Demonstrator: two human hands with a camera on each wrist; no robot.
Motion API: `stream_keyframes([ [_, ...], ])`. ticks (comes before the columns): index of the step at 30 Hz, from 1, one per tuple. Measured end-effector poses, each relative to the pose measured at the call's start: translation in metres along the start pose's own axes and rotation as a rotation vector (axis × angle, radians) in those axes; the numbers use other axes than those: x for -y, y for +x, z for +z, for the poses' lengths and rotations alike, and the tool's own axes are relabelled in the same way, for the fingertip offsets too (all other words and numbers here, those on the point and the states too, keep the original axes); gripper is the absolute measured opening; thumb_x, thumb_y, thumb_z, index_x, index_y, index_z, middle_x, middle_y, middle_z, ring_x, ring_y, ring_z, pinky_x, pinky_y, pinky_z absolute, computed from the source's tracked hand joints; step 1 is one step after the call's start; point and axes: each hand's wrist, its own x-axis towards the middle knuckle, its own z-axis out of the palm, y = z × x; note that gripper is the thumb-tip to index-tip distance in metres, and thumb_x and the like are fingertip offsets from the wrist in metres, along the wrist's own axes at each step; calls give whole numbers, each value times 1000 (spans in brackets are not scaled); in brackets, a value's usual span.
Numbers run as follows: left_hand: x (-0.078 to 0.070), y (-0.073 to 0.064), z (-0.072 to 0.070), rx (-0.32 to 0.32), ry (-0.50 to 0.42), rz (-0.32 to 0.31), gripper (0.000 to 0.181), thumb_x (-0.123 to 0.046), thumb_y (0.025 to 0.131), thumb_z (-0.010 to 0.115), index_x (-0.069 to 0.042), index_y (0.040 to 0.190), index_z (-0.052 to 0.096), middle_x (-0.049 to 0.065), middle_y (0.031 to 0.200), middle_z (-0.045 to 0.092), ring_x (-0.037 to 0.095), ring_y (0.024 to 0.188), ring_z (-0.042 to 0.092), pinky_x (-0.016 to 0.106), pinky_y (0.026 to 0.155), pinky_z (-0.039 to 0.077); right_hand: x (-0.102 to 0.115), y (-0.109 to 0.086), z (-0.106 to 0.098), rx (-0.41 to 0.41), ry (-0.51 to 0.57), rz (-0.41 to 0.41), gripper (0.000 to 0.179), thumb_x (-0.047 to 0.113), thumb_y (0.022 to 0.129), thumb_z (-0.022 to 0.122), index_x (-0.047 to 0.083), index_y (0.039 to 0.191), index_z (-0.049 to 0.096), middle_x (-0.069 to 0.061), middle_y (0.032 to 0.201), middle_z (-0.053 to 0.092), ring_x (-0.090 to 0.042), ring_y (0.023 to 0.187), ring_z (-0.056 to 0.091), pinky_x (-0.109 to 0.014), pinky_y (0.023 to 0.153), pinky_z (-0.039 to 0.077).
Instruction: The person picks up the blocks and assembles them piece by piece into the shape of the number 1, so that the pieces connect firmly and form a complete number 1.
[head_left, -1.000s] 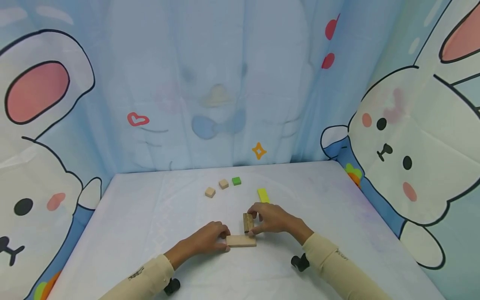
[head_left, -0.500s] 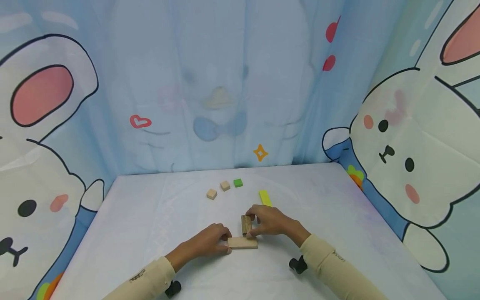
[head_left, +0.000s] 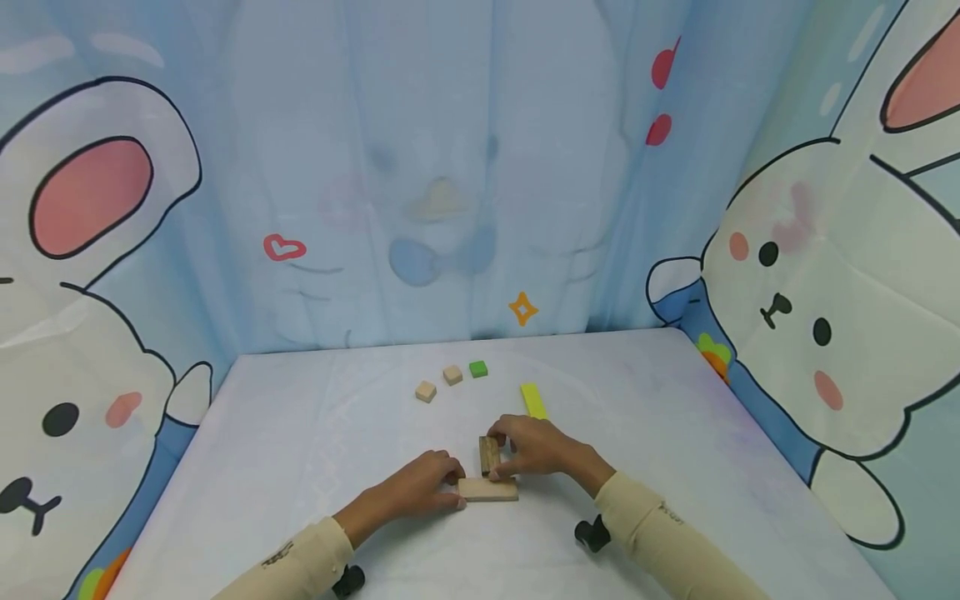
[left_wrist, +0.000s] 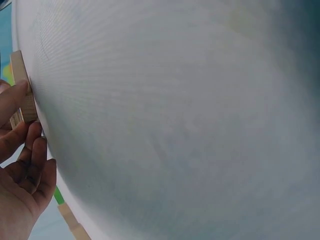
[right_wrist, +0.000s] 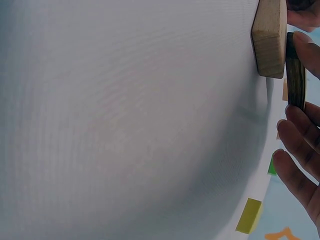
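Note:
In the head view, a pale wooden plank block [head_left: 489, 490] lies on the white table, its long side running left to right. My left hand [head_left: 420, 486] pinches its left end between thumb and fingers. My right hand [head_left: 542, 447] holds a dark brown wooden block [head_left: 486, 457] by its two ends, thumb at the near end and fingers at the far end. This dark block points away from me, crosswise to the pale one, its near end right at the pale block's far long edge. The right wrist view shows the dark block [right_wrist: 296, 82] close beside the pale block [right_wrist: 270, 42].
Farther back stand two small pale wooden cubes [head_left: 426, 392] and a green block [head_left: 478, 368]. A yellow block [head_left: 533, 400] lies just beyond my right hand. A patterned blue curtain [head_left: 442, 167] hangs behind the table's far edge.
My right hand has moved the dark block a little left along the pale block. The left hand keeps its grip on the pale block. The head view has shifted slightly.

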Motion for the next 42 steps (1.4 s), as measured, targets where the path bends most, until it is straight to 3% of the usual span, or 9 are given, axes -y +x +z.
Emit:
stream_keyframes([
  [17, -2, 1, 6, 13, -5, -9, 35, -34, 90, 76, -9, 114, 69, -6, 99, 64, 1, 89, 53, 24, 85, 50, 1, 1, 7, 31, -18, 6, 61, 48, 76, 85, 14, 123, 65, 10, 98, 62, -6, 83, 53, -26, 74, 48],
  [27, -6, -2, -3, 11, 14, -25, 34, -32, 90, 76, -8, 114, 69, -5, 99, 65, 4, 90, 53, 26, 86, 50, 3, 6, 5, 46, -20, 3, 62, 49, 77, 84, 14, 125, 65, 10, 99, 61, -7, 87, 54, -28, 80, 49],
  [42, 4, 3, 2, 18, -1, -17, 35, -34, 89, 77, -10, 113, 69, -8, 97, 63, 1, 88, 52, 24, 84, 49, -2, 9, 10, 54, 6, -15, 60, 47, 79, 83, 13, 124, 64, 11, 98, 59, -9, 83, 51, -26, 72, 43],
])
